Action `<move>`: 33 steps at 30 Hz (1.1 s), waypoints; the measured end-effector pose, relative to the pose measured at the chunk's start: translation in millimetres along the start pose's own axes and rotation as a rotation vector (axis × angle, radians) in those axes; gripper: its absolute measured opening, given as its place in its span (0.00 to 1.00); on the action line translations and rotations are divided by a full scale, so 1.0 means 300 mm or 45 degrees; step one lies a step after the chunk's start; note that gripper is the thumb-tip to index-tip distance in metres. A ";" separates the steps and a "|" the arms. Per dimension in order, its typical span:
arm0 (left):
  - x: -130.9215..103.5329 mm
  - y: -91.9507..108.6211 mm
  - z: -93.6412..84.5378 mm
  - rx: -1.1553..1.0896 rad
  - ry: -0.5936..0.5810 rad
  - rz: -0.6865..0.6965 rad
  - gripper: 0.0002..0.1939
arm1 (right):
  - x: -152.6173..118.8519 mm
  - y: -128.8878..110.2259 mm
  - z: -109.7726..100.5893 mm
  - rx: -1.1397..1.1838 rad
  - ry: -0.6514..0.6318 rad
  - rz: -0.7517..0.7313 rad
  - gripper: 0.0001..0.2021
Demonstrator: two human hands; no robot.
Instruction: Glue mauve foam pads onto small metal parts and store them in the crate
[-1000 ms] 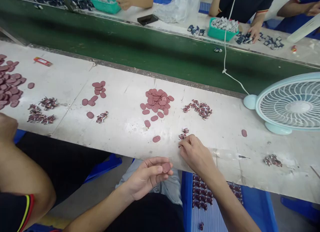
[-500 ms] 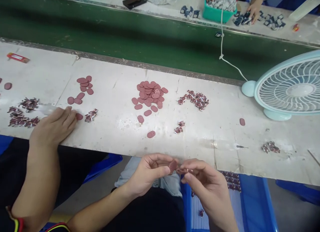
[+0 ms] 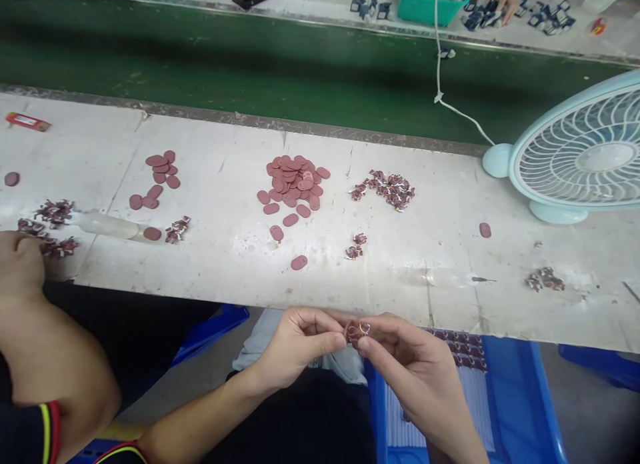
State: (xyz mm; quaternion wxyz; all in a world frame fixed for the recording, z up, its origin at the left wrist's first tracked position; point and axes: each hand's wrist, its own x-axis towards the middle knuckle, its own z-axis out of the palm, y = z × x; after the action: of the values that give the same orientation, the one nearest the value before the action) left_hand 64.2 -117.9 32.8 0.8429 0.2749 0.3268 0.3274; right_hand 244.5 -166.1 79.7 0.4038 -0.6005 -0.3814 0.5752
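Note:
My left hand [image 3: 303, 347] pinches a reddish-brown oval disc [image 3: 351, 333] by its edge, over the near side of the bench. My right hand [image 3: 413, 364] is closed on a small brown-and-white curled part [image 3: 363, 329]. The two pieces meet between my fingertips, apparently touching; their exact fit is too small to tell. Past my hands on the bench lies a pile of similar oval discs [image 3: 290, 177]. To its right are a heap of the small curled parts [image 3: 395, 189] and a smaller cluster [image 3: 356, 247].
A clear applicator bottle [image 3: 450, 277] with a dark tip lies on the white bench [image 3: 225, 264]. A light-blue fan [image 3: 595, 157] stands at right. Below, a blue tray [image 3: 520, 397] holds rows of brown pieces. At left is a co-worker's hand [image 3: 20, 261] near another bottle [image 3: 110, 225].
My hands have brought the disc and the curled part together. The co-worker's hand has moved left, uncovering a bottle and a disc. The view has shifted slightly.

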 end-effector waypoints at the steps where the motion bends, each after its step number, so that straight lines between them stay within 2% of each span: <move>1: 0.000 -0.001 0.002 0.004 0.003 -0.003 0.02 | 0.000 -0.005 -0.003 -0.005 -0.014 -0.007 0.08; 8: 0.005 0.001 0.025 -0.008 0.045 0.007 0.03 | 0.005 -0.026 0.000 -0.022 0.006 -0.048 0.07; 18: -0.006 -0.016 0.046 -0.054 0.132 0.029 0.03 | 0.010 0.006 0.005 0.097 0.017 -0.029 0.07; 27: -0.002 -0.024 0.052 -0.039 0.152 0.057 0.02 | 0.008 0.032 0.004 0.156 0.047 -0.037 0.07; 33: 0.017 -0.042 0.061 -0.002 0.095 0.142 0.03 | 0.019 0.054 -0.006 0.255 0.130 -0.041 0.09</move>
State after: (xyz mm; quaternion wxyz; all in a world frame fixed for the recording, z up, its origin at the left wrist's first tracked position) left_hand 85.1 -126.7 33.9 0.8108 0.2797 0.3419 0.3841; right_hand 246.4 -167.1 62.6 0.4900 -0.5795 -0.3104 0.5724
